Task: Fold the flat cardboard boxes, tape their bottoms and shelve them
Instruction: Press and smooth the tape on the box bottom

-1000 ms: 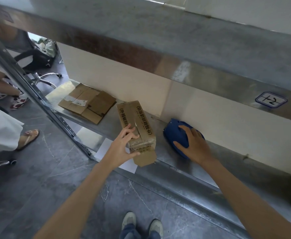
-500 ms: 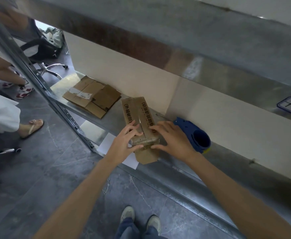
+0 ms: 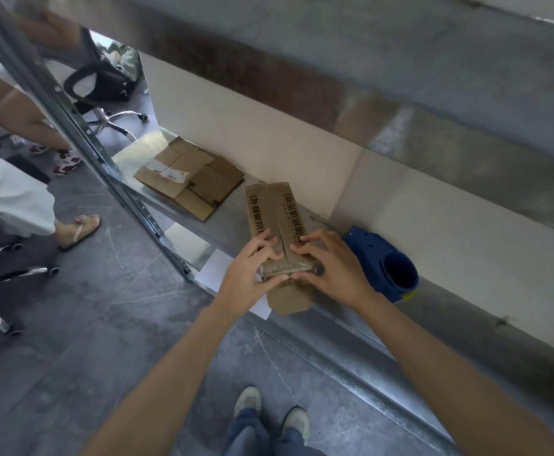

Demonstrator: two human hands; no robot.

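Observation:
A small brown cardboard box (image 3: 274,212) with black printed characters lies on the lower metal shelf (image 3: 226,232), its two long flaps meeting along a middle seam. My left hand (image 3: 247,273) grips its near left end, fingers on top and thumb at the end face. On the near right end my right hand (image 3: 329,266) holds the box the same way. An end flap (image 3: 288,299) sticks out toward me past the shelf edge. A blue tape dispenser (image 3: 384,263) lies on the shelf just right of my right hand. Flat cardboard boxes (image 3: 190,177) lie stacked further left on the shelf.
An upper metal shelf (image 3: 334,77) overhangs the work area. A slanted shelf post (image 3: 81,139) runs at the left. White paper (image 3: 216,269) lies under the shelf edge. Other people's legs (image 3: 29,116), office chairs (image 3: 104,90) and my shoes (image 3: 269,413) occupy the grey floor.
My right hand left the blue tape dispenser and moved left onto the box's near end. Both hands now hold the box together; the dispenser lies uncovered on the shelf.

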